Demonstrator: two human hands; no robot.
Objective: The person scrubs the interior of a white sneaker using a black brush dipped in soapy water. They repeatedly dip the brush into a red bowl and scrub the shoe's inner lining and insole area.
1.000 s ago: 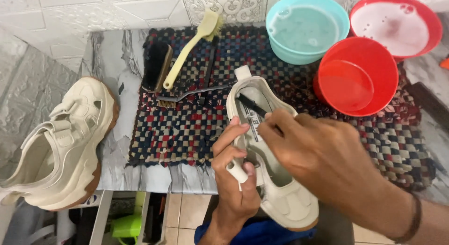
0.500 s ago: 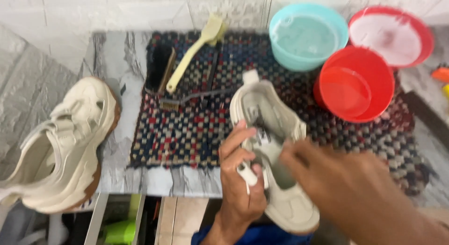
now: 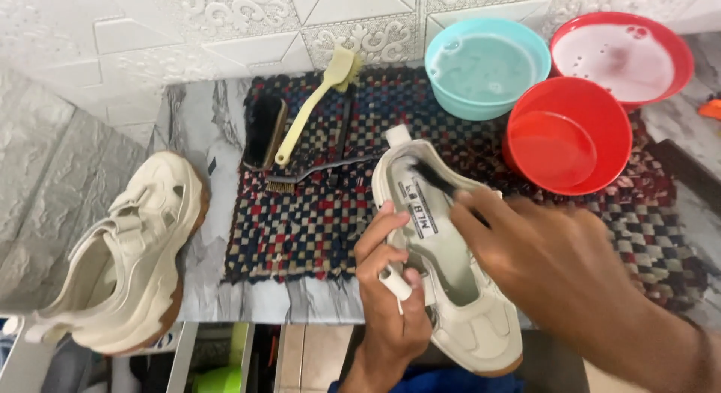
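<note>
Shoe [image 3: 451, 288] over the counter's front edge, part on the checked mat [image 3: 315, 220] — gripped at its side by left hand [image 3: 390, 288]. Right hand [image 3: 548, 258] closed round a dark brush [image 3: 432, 179] — bristles inside the heel. Second shoe [image 3: 128, 258] well apart, left.

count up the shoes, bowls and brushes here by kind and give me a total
Shoes: 2, one held, one at left
Bowls: 3, teal, two red
Brushes: 4, black-bristled, yellow-handled, wire, one in the right hand
Total: 9
</note>
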